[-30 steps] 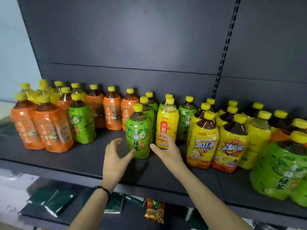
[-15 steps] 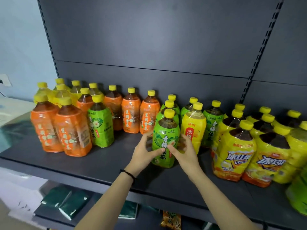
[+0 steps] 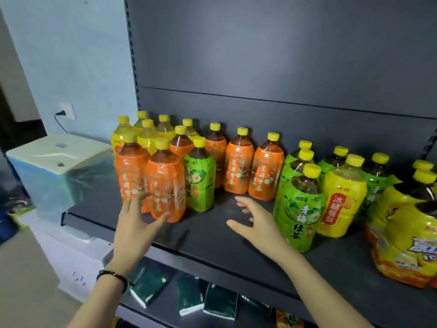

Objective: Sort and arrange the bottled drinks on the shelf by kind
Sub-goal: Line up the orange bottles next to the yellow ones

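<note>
Yellow-capped bottles stand on a dark shelf (image 3: 212, 242). Orange-labelled bottles (image 3: 165, 185) crowd the left, with one green-labelled bottle (image 3: 199, 181) among them. More green bottles (image 3: 299, 209) and a yellow-labelled bottle (image 3: 340, 200) stand to the right. My left hand (image 3: 136, 223) is open, fingers spread just in front of the front orange bottles. My right hand (image 3: 257, 221) is open too, hovering over bare shelf left of the front green bottle. Neither hand holds anything.
Large yellow iced-tea bottles (image 3: 406, 242) fill the right edge. Pale yellow bottles (image 3: 146, 136) stand at the back left. A white and blue appliance (image 3: 56, 162) sits left of the shelf. Dark green packets (image 3: 189, 292) lie on the lower shelf.
Both hands have let go of the front green bottle and moved left, the left hand toward the orange bottles. The view has swung left as well.
</note>
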The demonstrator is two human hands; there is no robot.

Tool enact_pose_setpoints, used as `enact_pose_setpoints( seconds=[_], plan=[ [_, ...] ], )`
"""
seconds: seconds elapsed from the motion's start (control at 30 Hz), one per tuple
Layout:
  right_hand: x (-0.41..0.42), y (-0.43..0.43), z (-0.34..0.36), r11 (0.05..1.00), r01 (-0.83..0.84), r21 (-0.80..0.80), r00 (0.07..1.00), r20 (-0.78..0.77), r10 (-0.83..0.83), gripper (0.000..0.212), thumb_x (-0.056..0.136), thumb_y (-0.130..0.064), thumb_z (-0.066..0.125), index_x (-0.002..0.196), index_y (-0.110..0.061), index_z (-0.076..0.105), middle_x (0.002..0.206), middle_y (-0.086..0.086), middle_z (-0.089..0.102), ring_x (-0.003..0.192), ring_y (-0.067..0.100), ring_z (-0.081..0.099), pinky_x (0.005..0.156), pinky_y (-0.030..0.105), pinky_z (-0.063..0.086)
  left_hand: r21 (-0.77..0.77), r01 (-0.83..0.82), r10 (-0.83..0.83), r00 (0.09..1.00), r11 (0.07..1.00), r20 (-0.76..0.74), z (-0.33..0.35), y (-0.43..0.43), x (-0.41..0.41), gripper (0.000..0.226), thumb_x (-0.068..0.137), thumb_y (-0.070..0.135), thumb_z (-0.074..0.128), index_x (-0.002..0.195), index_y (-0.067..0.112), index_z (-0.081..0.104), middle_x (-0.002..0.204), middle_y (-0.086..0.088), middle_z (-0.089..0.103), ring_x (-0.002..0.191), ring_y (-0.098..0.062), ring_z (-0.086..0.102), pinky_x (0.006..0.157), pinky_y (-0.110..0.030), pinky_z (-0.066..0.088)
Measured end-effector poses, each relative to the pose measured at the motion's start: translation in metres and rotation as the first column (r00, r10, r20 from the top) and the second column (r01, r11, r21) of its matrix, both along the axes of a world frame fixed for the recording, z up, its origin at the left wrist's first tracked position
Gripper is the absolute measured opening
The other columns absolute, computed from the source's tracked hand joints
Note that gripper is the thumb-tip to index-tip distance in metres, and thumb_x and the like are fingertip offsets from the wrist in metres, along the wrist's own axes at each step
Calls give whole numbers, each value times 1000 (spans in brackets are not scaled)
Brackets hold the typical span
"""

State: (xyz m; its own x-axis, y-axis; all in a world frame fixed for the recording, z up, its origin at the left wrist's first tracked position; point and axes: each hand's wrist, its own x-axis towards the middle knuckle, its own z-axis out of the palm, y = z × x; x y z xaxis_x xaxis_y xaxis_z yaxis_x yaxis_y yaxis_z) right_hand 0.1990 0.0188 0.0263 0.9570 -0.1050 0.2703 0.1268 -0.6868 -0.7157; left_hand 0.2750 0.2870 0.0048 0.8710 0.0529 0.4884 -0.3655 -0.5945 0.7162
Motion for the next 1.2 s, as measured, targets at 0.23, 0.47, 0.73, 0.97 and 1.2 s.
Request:
enact_pose_setpoints(
  seconds=[0.23, 0.47, 0.73, 0.97, 1.2],
  plan=[
    [84, 57, 18, 994, 80, 79, 996, -48, -76, 91, 75, -38, 77, 148, -27, 24, 146, -1, 39, 132, 15, 39, 106, 33, 37, -30, 62, -64, 996, 998, -65, 13, 83, 70, 106, 59, 33, 89, 144, 20, 28, 140, -9, 38, 131, -25, 37, 108, -47, 35],
    [126, 76, 15, 890, 178, 420, 981, -8, -192, 88, 71, -31, 82, 141, -26, 29, 125, -10, 42, 120, 11, 44, 95, 29, 41, -261, 279, -330, 926, 924, -182, 25, 79, 99, 105, 65, 12, 85, 147, 21, 21, 124, 6, 45, 106, -9, 50, 83, -22, 42],
    [99, 73, 10, 847, 233, 479, 960, 26, -278, 82, 70, -25, 83, 137, -31, 37, 122, -10, 52, 113, 9, 50, 84, 19, 42, -286, 252, -327, 911, 924, -252, 12, 74, 120, 105, 59, 29, 87, 143, 26, 24, 124, 3, 52, 107, -21, 54, 92, -40, 47],
    [13, 63, -4, 795, 344, 499, 901, 62, -428, 74, 71, -19, 81, 129, -37, 38, 112, -26, 52, 105, -5, 52, 82, 10, 41, -299, 247, -314, 928, 922, -201, 7, 72, 117, 101, 62, 28, 87, 142, 24, 26, 120, 5, 50, 103, -17, 52, 89, -35, 44],
    [-52, 46, -6, 721, 401, 565, 847, 71, -527, 81, 74, -12, 78, 140, -31, 35, 118, -17, 54, 107, 1, 52, 77, 10, 42, -311, 280, -352, 914, 908, -204, 6, 59, 103, 101, 63, 27, 86, 143, 23, 25, 135, -6, 51, 105, -17, 50, 92, -41, 44]
  ],
)
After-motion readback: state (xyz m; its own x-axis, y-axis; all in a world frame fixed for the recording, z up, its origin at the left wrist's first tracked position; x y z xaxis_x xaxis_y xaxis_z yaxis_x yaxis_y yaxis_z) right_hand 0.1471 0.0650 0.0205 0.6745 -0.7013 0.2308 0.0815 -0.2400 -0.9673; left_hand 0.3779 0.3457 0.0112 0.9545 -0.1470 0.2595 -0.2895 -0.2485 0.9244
